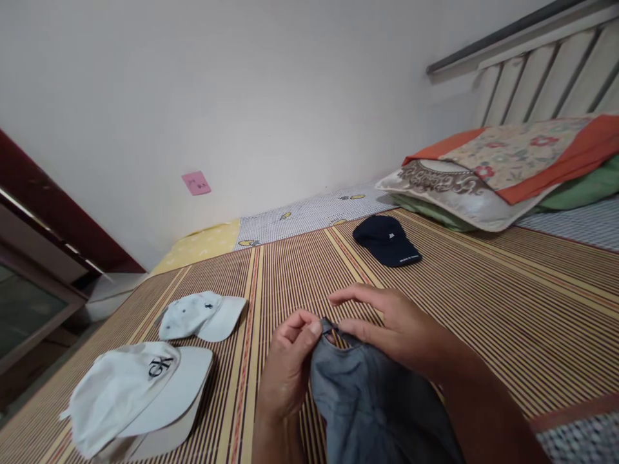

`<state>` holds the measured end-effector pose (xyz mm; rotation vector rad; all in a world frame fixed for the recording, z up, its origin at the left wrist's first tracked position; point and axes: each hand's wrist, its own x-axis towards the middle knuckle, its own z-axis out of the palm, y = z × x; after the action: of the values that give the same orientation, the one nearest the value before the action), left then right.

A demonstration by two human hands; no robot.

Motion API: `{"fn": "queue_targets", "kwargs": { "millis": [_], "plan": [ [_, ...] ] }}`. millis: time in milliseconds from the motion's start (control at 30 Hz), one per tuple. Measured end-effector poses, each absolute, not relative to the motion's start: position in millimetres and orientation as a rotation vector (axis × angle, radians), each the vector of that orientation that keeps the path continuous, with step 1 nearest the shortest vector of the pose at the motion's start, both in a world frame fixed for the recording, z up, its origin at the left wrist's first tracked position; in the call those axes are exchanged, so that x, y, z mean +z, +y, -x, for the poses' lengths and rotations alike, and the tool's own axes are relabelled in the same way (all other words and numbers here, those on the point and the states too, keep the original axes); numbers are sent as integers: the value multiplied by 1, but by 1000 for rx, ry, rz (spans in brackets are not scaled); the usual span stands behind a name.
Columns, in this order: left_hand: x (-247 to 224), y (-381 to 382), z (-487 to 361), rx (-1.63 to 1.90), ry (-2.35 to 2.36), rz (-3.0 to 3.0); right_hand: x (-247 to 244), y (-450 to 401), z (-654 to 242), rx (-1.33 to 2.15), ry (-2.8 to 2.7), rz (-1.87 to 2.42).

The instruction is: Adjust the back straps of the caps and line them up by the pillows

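A grey-blue cap (358, 393) is at the bottom centre, its rear opening and strap facing up. My left hand (290, 361) pinches the strap end at the left of the opening. My right hand (391, 322) is at the right of the opening, thumb against the strap and index finger stretched out above it, fingers apart. A navy cap (382, 238) lies beyond my right hand. On the left lie a pale blue cap (198, 316) and, nearer, a white cap (120, 386) with black letters, its brim over another, beige brim (169, 438).
A striped bamboo mat (285, 277) covers the bed. Pillows (459, 187) and an orange floral cloth (527, 148) are piled at the right below a radiator (551, 77). A pink note (196, 183) is on the white wall.
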<state>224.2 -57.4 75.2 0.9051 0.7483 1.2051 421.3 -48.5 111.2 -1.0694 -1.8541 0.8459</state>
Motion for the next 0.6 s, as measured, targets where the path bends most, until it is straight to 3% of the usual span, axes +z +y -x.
{"fn": "queue_targets", "kwargs": {
  "millis": [200, 600],
  "plan": [
    [74, -60, -240, 1210, 716, -848, 114, -52, -420, 908, -1971, 861],
    [73, -58, -240, 1196, 727, -838, 106, -42, -412, 922, -1927, 967]
  ]
}}
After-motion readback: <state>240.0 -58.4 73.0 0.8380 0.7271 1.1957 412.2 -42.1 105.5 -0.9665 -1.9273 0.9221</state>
